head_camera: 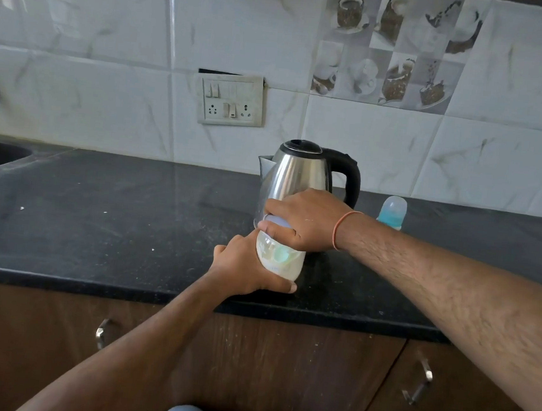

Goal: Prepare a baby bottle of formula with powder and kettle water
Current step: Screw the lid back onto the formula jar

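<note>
Head view: the left hand gripped the body of the baby bottle, which stood on the tabletop before the kettle; the right hand clasped its cap. Likely risk: twisting could tip the bottle and spill its milky contents. No brand or writing was legible

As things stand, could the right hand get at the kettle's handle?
Probably yes, once it lets go. The right hand grips the top of the bottle directly in front of the kettle; the black handle sits just behind it on the right, with nothing in between.
</note>
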